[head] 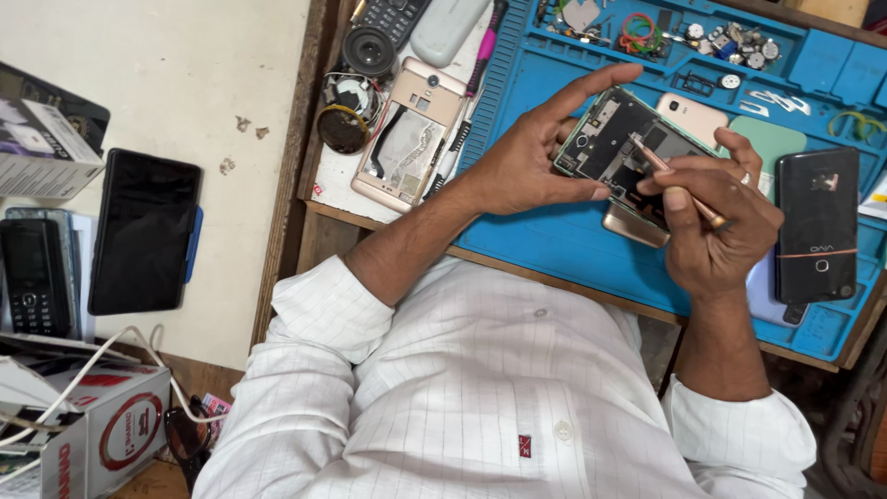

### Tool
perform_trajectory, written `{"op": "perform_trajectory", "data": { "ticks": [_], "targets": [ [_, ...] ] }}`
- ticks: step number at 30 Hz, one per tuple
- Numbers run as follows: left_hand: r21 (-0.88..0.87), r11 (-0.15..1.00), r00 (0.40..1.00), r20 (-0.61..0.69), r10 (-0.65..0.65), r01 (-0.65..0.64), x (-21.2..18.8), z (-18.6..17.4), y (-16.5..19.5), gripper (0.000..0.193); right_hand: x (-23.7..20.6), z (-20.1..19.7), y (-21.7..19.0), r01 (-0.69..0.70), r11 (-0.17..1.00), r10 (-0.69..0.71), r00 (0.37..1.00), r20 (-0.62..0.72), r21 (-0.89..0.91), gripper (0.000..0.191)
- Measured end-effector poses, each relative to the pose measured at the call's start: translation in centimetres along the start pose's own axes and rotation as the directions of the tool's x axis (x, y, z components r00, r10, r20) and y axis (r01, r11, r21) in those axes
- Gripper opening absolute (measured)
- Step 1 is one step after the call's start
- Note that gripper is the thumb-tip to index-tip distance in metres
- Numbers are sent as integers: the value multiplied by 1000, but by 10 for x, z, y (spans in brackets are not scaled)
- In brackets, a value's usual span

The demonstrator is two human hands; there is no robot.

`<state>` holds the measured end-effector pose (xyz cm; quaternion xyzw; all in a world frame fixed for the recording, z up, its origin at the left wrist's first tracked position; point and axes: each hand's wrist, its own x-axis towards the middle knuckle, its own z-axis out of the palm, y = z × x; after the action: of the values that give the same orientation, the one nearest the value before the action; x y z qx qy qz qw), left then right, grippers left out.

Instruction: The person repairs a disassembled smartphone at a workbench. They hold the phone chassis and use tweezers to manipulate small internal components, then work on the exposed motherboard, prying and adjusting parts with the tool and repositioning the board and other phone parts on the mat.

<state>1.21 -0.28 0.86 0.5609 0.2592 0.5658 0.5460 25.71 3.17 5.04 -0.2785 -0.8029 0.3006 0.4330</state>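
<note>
My left hand point(528, 159) grips an opened smartphone point(617, 146) by its left edge, index finger stretched along its top, thumb on the lower edge. The phone's back is off and dark inner boards show. My right hand point(719, 220) holds a thin copper-coloured tool point(676, 181) like a pen, its tip resting inside the phone. A ring sits on one finger of that hand. Both work above a blue repair mat point(554, 242).
A gold phone with its back removed point(407, 137) lies left of the mat beside small speakers point(356, 88). A black phone point(818, 226) rests at the right. Screws and small parts point(735, 42) fill the mat's trays. Left of the bench lie a black tablet point(145, 231), a keypad phone point(32, 277) and boxes point(88, 430).
</note>
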Motion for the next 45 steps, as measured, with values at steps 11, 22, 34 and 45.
{"op": "perform_trajectory", "data": {
  "ticks": [11,22,34,45],
  "targets": [
    [138,990,950,-306,59,-17,1,-6,5,49,3,-4,8,11,995,5,987,-162,97,35],
    [-239,968,834,-548,-66,-80,5,-15,18,29,9,-10,27,-59,977,117,954,-277,207,23],
    [429,886,880,-471,53,176,5,-17,28,22,107,-20,27,348,713,-147,923,356,-609,15],
    [507,842,874,-477,95,185,8,-12,27,23,156,1,21,428,654,-32,840,542,-624,23]
  ]
}}
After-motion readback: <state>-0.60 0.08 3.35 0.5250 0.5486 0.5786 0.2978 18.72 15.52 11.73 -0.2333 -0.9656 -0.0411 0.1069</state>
